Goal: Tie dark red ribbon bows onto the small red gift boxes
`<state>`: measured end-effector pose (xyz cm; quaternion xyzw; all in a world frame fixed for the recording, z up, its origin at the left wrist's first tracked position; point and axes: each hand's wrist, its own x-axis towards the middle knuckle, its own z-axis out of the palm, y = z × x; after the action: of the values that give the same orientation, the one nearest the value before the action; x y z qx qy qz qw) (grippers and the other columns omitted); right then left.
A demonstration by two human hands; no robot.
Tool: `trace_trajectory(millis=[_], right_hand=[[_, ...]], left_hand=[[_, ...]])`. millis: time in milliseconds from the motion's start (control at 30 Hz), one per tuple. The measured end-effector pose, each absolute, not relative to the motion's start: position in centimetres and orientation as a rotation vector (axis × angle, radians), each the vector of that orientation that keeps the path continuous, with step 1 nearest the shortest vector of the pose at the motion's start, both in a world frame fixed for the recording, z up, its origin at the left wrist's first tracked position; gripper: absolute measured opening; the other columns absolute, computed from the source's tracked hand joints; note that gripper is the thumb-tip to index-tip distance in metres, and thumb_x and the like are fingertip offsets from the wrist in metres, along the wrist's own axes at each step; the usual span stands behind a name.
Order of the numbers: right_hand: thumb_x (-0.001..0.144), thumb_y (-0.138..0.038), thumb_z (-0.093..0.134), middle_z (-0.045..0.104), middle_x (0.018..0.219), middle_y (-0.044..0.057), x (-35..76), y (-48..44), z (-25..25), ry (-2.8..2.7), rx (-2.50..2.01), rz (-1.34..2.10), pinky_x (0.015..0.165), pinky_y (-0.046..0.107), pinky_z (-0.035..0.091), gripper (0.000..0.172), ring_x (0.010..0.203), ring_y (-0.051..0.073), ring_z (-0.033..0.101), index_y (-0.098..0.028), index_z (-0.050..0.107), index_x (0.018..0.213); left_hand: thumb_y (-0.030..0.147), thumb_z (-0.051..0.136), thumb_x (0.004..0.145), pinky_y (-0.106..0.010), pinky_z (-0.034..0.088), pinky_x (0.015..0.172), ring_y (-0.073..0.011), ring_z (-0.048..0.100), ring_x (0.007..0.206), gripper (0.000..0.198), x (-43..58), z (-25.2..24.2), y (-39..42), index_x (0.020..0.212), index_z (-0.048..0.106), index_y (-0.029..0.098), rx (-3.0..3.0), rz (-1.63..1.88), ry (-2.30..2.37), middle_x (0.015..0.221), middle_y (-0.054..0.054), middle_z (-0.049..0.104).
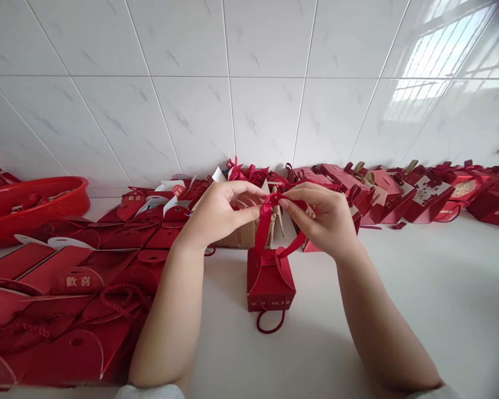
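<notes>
A small red gift box stands in front of me on the white tabletop, its curved top flaps folded together. Out of its top runs a red ribbon, raised in a loop above the box. My left hand pinches the ribbon between thumb and fingers on one side. On the other side, close by, my right hand pinches the ribbon too, where its ends cross. A dark red cord loop hangs from the box's front and lies on the table.
Many flat, partly folded red boxes cover the left side. Behind them sits a red plastic basin. A cardboard box holding red ribbons is behind my hands. Finished-looking red boxes line the tiled wall at right.
</notes>
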<state>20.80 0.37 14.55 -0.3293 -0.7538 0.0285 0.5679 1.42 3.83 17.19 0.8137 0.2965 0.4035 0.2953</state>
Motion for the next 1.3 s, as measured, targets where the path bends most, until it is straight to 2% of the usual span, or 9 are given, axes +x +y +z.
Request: trace_trajectory(millis=[133,300,467,733,900,1000,1133,1200,1300], right_hand=[[0.088,-0.022,0.059,0.069,0.084,0.004,20.7,0.4,14.6,-1.775,-0.792,0.067,0.069,0.03,0.051,0.012,0.078,0.016,0.063,-0.02,0.071,0.087],[0.087,-0.024,0.063,0.069,0.084,0.004,20.5,0.2,14.5,-1.707,-0.777,0.169,0.07,0.03,0.052,0.011,0.08,0.016,0.064,-0.019,0.072,0.085],[0.083,-0.024,0.067,0.068,0.079,0.002,20.4,-0.1,14.5,-1.468,-0.809,0.296,0.064,0.028,0.052,0.007,0.072,0.014,0.063,-0.019,0.071,0.08],[0.081,-0.026,0.067,0.067,0.072,0.002,20.6,-0.6,15.0,-1.459,-0.899,0.314,0.062,0.029,0.052,0.012,0.067,0.015,0.063,-0.018,0.069,0.073],[0.081,-0.028,0.067,0.065,0.068,0.002,21.7,-0.6,15.2,-1.479,-0.962,0.321,0.058,0.027,0.049,0.014,0.064,0.014,0.061,-0.017,0.069,0.072],[0.08,-0.028,0.067,0.066,0.066,0.002,22.4,-0.5,15.4,-1.532,-1.023,0.361,0.057,0.027,0.049,0.014,0.063,0.015,0.062,-0.017,0.07,0.072],[0.08,-0.031,0.067,0.065,0.067,0.002,22.5,-0.2,15.4,-1.56,-1.024,0.463,0.056,0.026,0.047,0.017,0.062,0.014,0.061,-0.016,0.069,0.073],[0.081,-0.033,0.066,0.063,0.065,0.002,22.4,0.0,15.3,-1.554,-1.016,0.525,0.053,0.024,0.043,0.019,0.059,0.012,0.057,-0.016,0.068,0.072],[0.083,-0.037,0.066,0.063,0.066,0.001,22.7,0.4,15.1,-1.526,-0.975,0.667,0.054,0.022,0.041,0.024,0.06,0.01,0.054,-0.016,0.065,0.071]], left_hand=[[0.03,0.07,0.077,-0.028,0.054,0.074,-0.0181,0.068,0.082,0.025,1.7,16.7,4.2,0.099,0.073,0.019,2.176,1.077,0.839,0.092,-0.006,0.074],[0.028,0.07,0.076,-0.024,0.05,0.063,-0.0153,0.065,0.071,0.012,1.9,16.9,3.7,0.079,0.074,0.017,2.204,1.254,0.949,0.076,-0.003,0.073],[0.024,0.066,0.078,-0.021,0.046,0.056,-0.0107,0.059,0.061,0.011,1.5,17.7,2.7,0.069,0.066,0.017,2.193,1.438,1.034,0.068,0.0,0.068],[0.018,0.062,0.073,-0.021,0.042,0.053,-0.0107,0.055,0.059,0.008,0.3,18.1,2.7,0.065,0.062,0.018,2.204,1.386,1.143,0.063,0.002,0.062],[0.012,0.058,0.068,-0.023,0.039,0.055,-0.014,0.059,0.07,0.01,-0.6,18.2,2.9,0.059,0.058,0.018,2.18,1.332,1.193,0.074,-0.001,0.067],[0.015,0.058,0.071,-0.025,0.045,0.061,-0.0181,0.064,0.079,0.012,-0.7,18.5,2.8,0.059,0.056,0.018,2.03,1.318,1.032,0.081,-0.003,0.07],[0.019,0.051,0.081,-0.036,0.052,0.081,-0.0207,0.068,0.084,0.015,0.5,18.9,2.6,0.066,0.05,0.019,1.714,1.19,0.636,0.081,-0.005,0.072],[0.021,0.048,0.084,-0.037,0.053,0.079,-0.0194,0.067,0.078,0.016,1.4,18.7,2.7,0.068,0.047,0.019,1.585,1.141,0.547,0.071,-0.003,0.067],[0.021,0.048,0.086,-0.028,0.052,0.066,-0.0124,0.06,0.061,0.018,2.1,17.9,3.1,0.069,0.045,0.019,1.455,1.151,0.531,0.059,0.003,0.05]])
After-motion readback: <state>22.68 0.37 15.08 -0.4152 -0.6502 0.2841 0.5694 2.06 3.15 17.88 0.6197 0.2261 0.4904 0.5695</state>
